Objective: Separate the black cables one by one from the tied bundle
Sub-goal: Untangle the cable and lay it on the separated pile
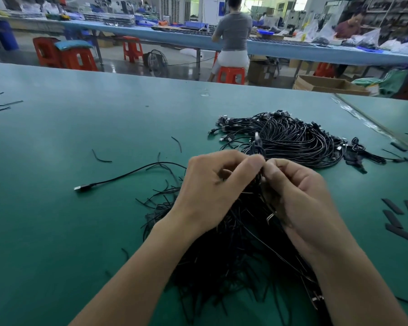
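- Cable heap (233, 255): black, tangled, on counter (80, 231), directly under both wrists.
- Left hand (212, 184), right hand (299, 191): fingertips together, both pinching one cable (257, 147) between them, its plug end standing up and away.
- Cable pile (292, 137): just beyond the hands, rightward.

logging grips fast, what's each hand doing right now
Left hand: closed, fingers pinching a black cable over the tied bundle.
Right hand: closed, fingers pinching black cable right beside it; same strand or not cannot be told.
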